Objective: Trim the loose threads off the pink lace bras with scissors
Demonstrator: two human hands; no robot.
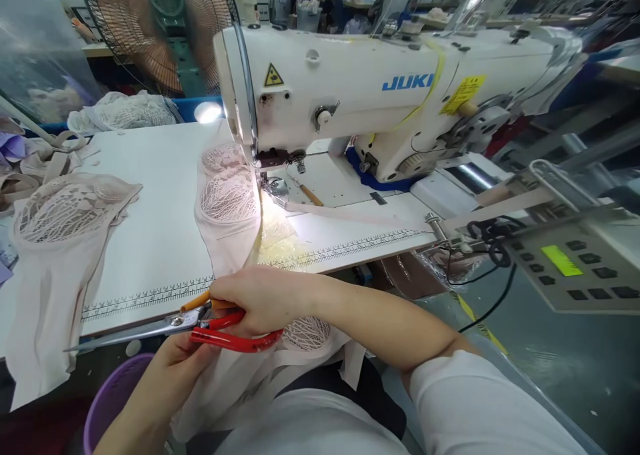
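My right hand [263,298] is closed around scissors [185,322] with red handles, whose blades point left over the table's front edge. An orange piece [197,300] shows beside its fingers; what it belongs to is partly hidden. My left hand [175,368] pinches just below the red handles, its fingertips at the edge of a pale pink lace bra [307,335] that lies across my lap. The fingertips themselves are partly covered. Another pale pink lace bra piece [227,205] lies on the table beside the sewing machine's needle area.
A white sewing machine [345,88] stands on the white table [150,242], which has a ruler strip along its front. More lace pieces [65,215] hang at the left. A fan [165,28], a purple bin [107,402] and a control panel [575,262] surround the place.
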